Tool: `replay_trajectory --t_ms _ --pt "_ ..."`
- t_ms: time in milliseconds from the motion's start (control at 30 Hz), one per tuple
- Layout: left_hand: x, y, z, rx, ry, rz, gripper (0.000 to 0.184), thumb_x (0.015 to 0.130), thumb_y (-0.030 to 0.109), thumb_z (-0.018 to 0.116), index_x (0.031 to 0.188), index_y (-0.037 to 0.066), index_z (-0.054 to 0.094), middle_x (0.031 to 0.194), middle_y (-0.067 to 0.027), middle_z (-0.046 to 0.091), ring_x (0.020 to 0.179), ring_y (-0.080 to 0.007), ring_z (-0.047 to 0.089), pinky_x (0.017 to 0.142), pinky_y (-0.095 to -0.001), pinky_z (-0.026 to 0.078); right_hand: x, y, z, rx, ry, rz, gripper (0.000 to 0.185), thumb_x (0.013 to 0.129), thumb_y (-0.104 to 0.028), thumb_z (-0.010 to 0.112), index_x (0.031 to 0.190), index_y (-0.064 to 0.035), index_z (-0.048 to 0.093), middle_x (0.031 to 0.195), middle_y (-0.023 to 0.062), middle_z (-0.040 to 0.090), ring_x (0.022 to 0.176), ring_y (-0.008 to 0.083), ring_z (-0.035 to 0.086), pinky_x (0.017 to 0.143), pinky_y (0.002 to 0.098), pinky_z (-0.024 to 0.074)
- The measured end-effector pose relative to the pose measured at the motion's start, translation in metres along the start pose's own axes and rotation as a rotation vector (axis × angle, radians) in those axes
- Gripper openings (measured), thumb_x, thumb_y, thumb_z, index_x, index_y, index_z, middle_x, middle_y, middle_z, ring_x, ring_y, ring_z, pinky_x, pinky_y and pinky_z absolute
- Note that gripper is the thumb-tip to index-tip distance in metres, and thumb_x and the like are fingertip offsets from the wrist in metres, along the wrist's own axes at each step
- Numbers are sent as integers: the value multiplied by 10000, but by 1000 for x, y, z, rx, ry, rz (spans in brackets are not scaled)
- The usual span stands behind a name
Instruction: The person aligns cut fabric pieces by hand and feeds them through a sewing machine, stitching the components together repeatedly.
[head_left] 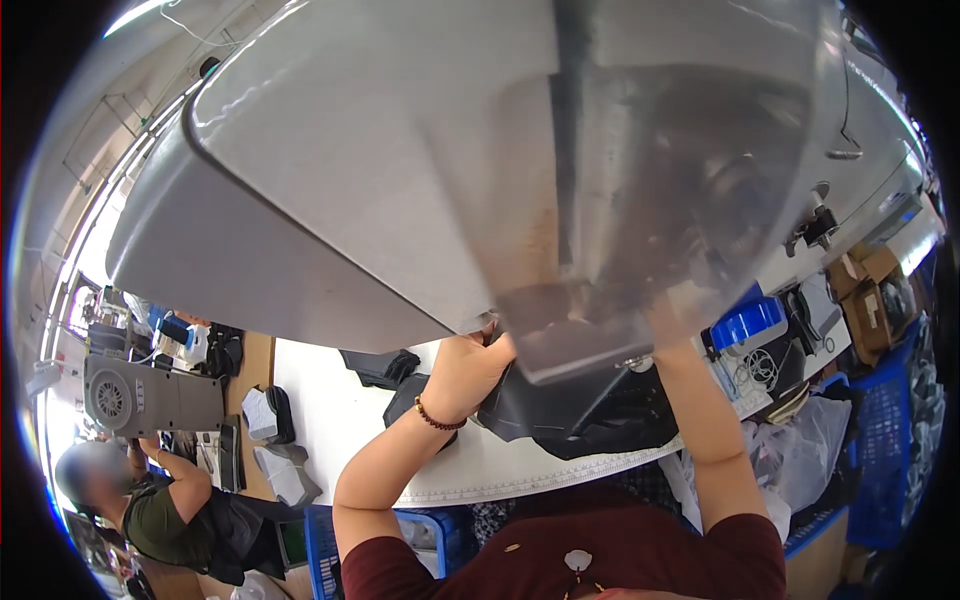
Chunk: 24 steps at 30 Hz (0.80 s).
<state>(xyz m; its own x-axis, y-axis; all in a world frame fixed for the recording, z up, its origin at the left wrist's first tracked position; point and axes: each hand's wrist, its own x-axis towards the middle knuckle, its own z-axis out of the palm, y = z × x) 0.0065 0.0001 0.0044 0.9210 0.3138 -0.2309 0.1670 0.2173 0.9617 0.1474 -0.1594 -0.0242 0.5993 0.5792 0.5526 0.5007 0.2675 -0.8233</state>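
Observation:
A large grey sewing machine head point(330, 170) fills the upper view, with a clear plastic guard point(640, 330) in front of it. My left hand point(470, 370), with a beaded bracelet at the wrist, is beside the machine. Its fingers are curled and pinch the edge of a black fabric piece point(590, 405) on the white table. My right hand point(678, 318) is behind the guard at the right side of the same black piece. Blur in the plastic hides its fingers, so its grip does not show.
Folded black pieces point(380, 367) lie left of my arm on the white table point(330, 430), which has a ruler strip along its front edge. A blue bin point(745, 325), clear plastic bags point(805, 450) and a blue crate point(885, 430) stand right. Another person point(180, 510) works at left.

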Motion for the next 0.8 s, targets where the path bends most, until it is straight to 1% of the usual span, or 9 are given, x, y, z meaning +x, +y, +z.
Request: replay_trajectory --t_ms 133,200,333,400,500,600,633,733,800 --pt "-1 9 0 115 -1 -22 134 818 95 606 922 11 598 830 -26 613 686 -80 574 624 -209 485 2 7 -4 -105 -47 5 208 639 -84 710 820 -11 637 770 67 634 731 151 598 679 280 464" --pt "-1 11 2 29 -34 -5 159 821 102 605 942 -1 598 843 -36 617 691 -85 578 630 -213 488 0 10 -2 -16 -24 37 197 640 -84 711 807 -11 636 763 65 632 721 144 593 672 276 463" --pt "3 2 -5 165 -55 -4 215 829 122 604 996 -13 592 873 -50 620 732 -95 588 655 -218 492 -1 -3 -2 120 -15 205 182 641 -90 716 783 -14 631 763 61 632 707 135 585 663 271 459" --pt "4 -1 -7 200 -71 37 238 832 131 603 1022 -12 589 883 -52 621 752 -94 588 665 -217 489 -2 1 -4 39 -48 110 179 643 -92 718 776 -13 627 770 59 633 706 129 582 661 272 460" --pt "5 3 -7 311 -68 163 270 821 156 637 1030 -6 584 896 -53 620 760 -90 573 679 -213 484 1 18 -5 -64 -39 -18 186 649 -96 719 784 -9 626 770 65 632 712 118 577 657 271 460" --pt "10 0 -18 502 -10 318 338 781 193 698 1020 -15 577 915 -48 615 765 -85 554 668 -212 474 2 9 -4 -101 -26 47 189 657 -94 716 803 -7 633 761 68 632 697 106 573 642 264 457" --pt "6 3 -19 593 63 197 451 704 243 770 1010 -10 557 862 -48 605 768 -123 551 662 -244 462 3 5 -3 -79 -25 86 190 660 -93 715 810 -7 635 758 68 633 691 102 572 636 261 456" --pt "-30 -1 11 991 467 604 569 624 287 811 1035 4 536 907 -77 574 854 -214 552 732 -320 437 3 -7 -1 47 -40 215 189 668 -90 712 824 -10 643 743 61 636 675 87 568 624 255 454" --pt "-45 -9 38 1163 410 965 651 579 318 817 1067 9 516 1000 -118 529 948 -300 516 811 -390 392 1 -19 0 3 -51 210 182 669 -86 714 823 -12 650 725 47 639 668 74 565 622 251 454"
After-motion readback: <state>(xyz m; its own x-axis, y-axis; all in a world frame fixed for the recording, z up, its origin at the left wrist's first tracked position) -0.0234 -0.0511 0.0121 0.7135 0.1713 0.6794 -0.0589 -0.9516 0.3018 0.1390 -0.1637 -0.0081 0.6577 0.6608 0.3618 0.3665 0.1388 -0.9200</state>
